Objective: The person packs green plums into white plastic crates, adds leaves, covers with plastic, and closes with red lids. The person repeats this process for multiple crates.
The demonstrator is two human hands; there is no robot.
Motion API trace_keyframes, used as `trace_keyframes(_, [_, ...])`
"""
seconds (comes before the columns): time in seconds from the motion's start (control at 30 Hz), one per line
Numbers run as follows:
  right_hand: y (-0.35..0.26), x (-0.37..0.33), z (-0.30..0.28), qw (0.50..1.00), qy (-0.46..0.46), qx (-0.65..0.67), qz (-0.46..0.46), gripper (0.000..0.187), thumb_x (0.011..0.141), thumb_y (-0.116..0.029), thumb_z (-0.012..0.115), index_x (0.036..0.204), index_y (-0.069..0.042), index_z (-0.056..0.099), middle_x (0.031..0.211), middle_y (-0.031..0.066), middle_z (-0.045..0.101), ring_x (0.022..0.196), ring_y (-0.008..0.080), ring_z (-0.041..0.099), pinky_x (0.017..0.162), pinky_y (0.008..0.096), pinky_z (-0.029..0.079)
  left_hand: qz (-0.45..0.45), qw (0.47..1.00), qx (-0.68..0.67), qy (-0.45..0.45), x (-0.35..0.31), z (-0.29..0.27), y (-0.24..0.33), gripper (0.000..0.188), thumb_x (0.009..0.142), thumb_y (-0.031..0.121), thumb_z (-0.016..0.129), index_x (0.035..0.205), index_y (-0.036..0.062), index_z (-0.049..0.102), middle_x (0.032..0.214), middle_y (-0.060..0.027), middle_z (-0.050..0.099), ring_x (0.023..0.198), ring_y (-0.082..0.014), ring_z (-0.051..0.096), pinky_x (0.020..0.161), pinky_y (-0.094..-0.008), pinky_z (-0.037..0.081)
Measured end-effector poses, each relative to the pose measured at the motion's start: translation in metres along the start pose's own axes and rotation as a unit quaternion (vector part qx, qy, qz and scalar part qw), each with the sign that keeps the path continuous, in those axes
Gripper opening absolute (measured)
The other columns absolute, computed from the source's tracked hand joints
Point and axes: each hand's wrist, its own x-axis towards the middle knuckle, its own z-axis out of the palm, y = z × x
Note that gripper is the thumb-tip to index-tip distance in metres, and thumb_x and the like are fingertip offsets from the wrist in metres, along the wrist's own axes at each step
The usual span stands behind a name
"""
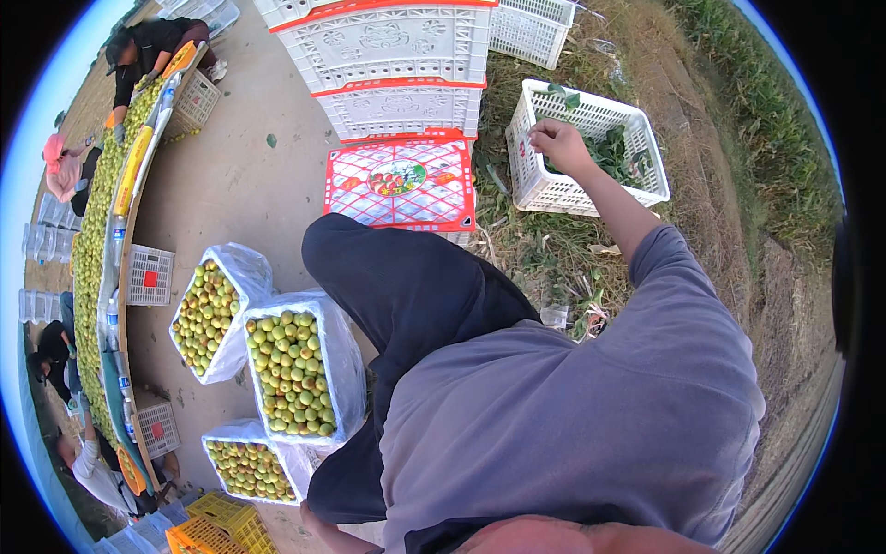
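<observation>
My right hand (559, 146) reaches over the near left part of a white slatted crate (653, 157). Its fingers are curled together, and whatever they may hold cannot be made out. Green leaves (609, 155) lie inside this crate. A loose leaf (563, 97) shows at the crate's far rim, just beyond the hand; I cannot tell whether it rests there or is in the air. At the lower edge, my left hand (312, 519) is beside my dark trouser leg, near a plastic-lined crate of green-brown fruit (249, 469). Its fingers are hidden.
Two more lined fruit crates (293, 374) (208, 319) stand left of my legs. Ahead is a white crate stack (388, 51), with a red-and-white lidded box (400, 185) before it. Several people work along a long fruit-covered table (111, 212) at left. Grass and weeds border the right.
</observation>
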Motion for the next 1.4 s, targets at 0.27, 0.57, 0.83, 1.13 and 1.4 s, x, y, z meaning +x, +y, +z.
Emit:
trace_keyframes(0.27, [0.22,0.032,-0.104,0.918,-0.019,-0.328,0.222,0.081,0.073,-0.03,0.081,0.144,-0.002,0.052,0.136,0.0239,0.061,0.127,0.0379,0.058,0.107,0.041,0.046,0.107,0.746,0.515,-0.408,-0.056,0.107,0.106,0.039,0.099,0.034,0.062,0.129,0.0105,0.065,0.107,-0.0071,0.073,0.101,-0.0226,0.066,0.09,-0.0366,0.05])
trace_keyframes(0.57, [0.258,0.099,-0.041,0.823,-0.191,-0.316,0.432,0.138,0.074,-0.024,0.09,0.163,-0.026,-0.015,0.156,0.0287,0.036,0.141,0.0405,0.044,0.11,0.0457,0.044,0.118,0.851,0.489,-0.149,-0.097,0.103,0.109,0.026,0.096,0.022,0.064,0.105,-0.0019,0.07,0.087,-0.0111,0.075,0.071,-0.018,0.07,0.065,-0.0319,0.056])
trace_keyframes(0.83, [0.261,0.069,-0.009,0.74,-0.336,-0.501,0.297,0.041,0.081,-0.026,0.075,0.116,-0.004,0.075,0.129,0.0196,0.067,0.116,0.0383,0.066,0.099,0.0434,0.053,0.102,0.801,0.563,-0.178,-0.096,0.119,0.127,0.026,0.09,0.021,0.067,0.102,0.0001,0.075,0.084,-0.0076,0.077,0.069,-0.0153,0.071,0.067,-0.0318,0.059])
trace_keyframes(1.13, [0.154,0.119,-0.154,0.985,0.126,-0.063,0.104,0.033,0.084,-0.023,0.067,0.103,0.003,0.073,0.096,0.026,0.072,0.097,0.0404,0.07,0.088,0.0481,0.055,0.151,0.808,0.532,-0.203,-0.115,0.182,0.169,0.027,0.093,0.017,0.063,0.108,-0.0041,0.071,0.09,-0.0112,0.075,0.076,-0.0191,0.071,0.072,-0.033,0.059])
trace_keyframes(1.4, [0.09,0.097,-0.117,0.979,0.179,-0.01,0.097,0.027,0.096,-0.027,0.068,0.101,0.0,0.07,0.07,0.0063,0.065,0.051,0.0172,0.059,0.047,0.0338,0.045,0.201,0.886,0.377,-0.18,-0.117,0.14,0.163,0.027,0.096,0.013,0.059,0.111,-0.0071,0.069,0.093,-0.0136,0.074,0.082,-0.0214,0.071,0.077,-0.0338,0.059])
